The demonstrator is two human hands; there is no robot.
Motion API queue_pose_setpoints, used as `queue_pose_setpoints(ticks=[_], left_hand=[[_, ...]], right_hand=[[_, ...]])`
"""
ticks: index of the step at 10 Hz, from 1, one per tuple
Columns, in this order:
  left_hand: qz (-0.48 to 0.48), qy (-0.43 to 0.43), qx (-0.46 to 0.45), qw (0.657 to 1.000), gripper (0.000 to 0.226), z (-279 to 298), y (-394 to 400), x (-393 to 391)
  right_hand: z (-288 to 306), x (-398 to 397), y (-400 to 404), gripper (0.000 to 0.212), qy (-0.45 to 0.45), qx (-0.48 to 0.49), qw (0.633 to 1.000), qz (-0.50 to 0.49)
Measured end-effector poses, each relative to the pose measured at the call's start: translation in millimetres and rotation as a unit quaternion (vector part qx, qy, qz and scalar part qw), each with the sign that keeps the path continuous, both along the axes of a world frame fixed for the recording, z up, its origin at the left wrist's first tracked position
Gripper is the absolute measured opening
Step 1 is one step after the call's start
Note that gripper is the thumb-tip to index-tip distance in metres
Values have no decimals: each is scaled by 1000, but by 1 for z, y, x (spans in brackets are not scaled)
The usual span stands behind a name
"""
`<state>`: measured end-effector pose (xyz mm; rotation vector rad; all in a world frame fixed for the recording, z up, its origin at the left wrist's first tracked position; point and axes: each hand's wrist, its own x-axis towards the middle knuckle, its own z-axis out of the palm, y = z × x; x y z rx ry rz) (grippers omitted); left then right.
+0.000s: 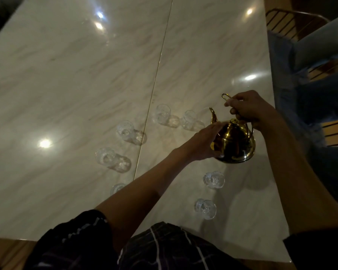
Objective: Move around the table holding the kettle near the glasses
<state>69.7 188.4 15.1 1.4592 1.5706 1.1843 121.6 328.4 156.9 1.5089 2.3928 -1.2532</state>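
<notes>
Here, a gold teapot (235, 143) sits toward the right edge of the marble bench (76, 75), spout pointing away from the person. Right hand (250, 110): grip clenched round the wire handle above the lid. Left hand (205, 143): fingers straight, palm pressed flat against the pot's left flank, steadying it, grasping nothing. Whether the base rests on the bench or hangs just above it, I cannot tell.

Small clear glasses ring the pot: two just beyond the spout (189, 118) (162, 114), two further left (125, 129) (105, 157), two nearer the person (214, 179) (205, 208), one half hidden behind the left forearm (117, 188). All look empty.

Judgement: pot in hand and being steadied, pouring not yet begun. The next move calls for lifting by the handle, bringing the spout over a glass, likely one of the nearest pair, and tipping slowly; the glasses are narrow and stand close together.
</notes>
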Motion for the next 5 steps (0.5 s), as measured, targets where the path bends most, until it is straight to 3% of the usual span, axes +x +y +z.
queue_pose_setpoints(ticks=[5], left_hand=[[-4, 1, -3, 1000, 99, 4, 2, 2]], right_hand=[[3, 0, 1, 24, 0, 1, 1000, -4]])
